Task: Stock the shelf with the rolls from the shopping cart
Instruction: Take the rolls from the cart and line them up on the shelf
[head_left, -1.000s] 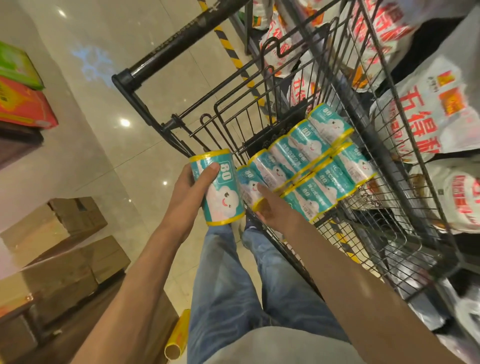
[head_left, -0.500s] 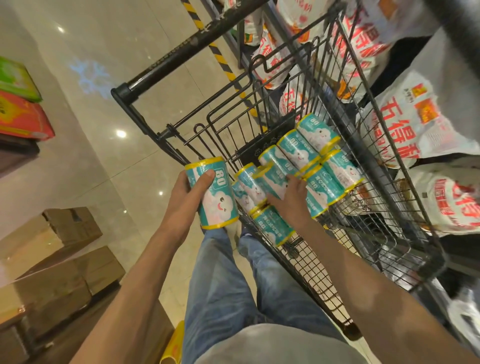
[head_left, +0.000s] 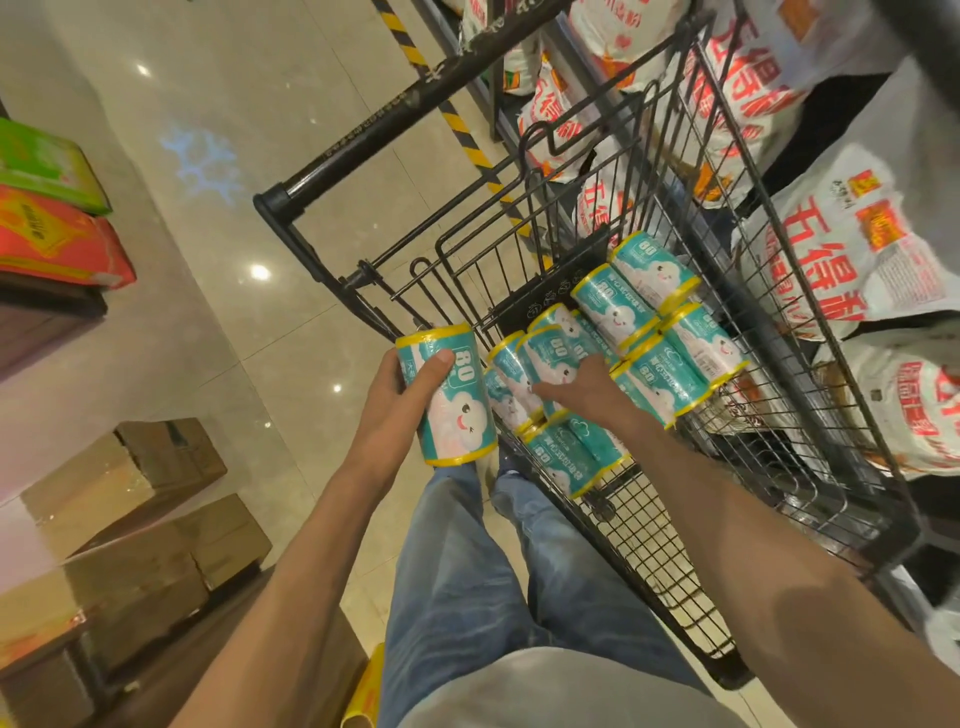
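Note:
My left hand (head_left: 397, 400) grips an upright teal roll (head_left: 460, 415) with yellow ends and a cloud face, just outside the near left corner of the black wire shopping cart (head_left: 810, 415). My right hand (head_left: 584, 387) reaches into the cart, its fingers curled round a second teal roll (head_left: 553, 356) that sits tilted on top of the others. Several more rolls lie in the cart: a row at the back (head_left: 654, 273), a pair on the right (head_left: 696, 348) and one by the near edge (head_left: 566, 462).
The cart's handle bar (head_left: 395, 114) crosses the upper middle. White sacks with red print (head_left: 857, 249) fill the shelving on the right. Cardboard boxes (head_left: 130, 483) sit low on the left, below green (head_left: 47, 166) and red packs (head_left: 57, 244). A yellow-black floor stripe (head_left: 457, 119) runs ahead.
My right hand has slid from the near roll deeper into the cart and taken hold of another roll. My left hand keeps its roll, almost still.

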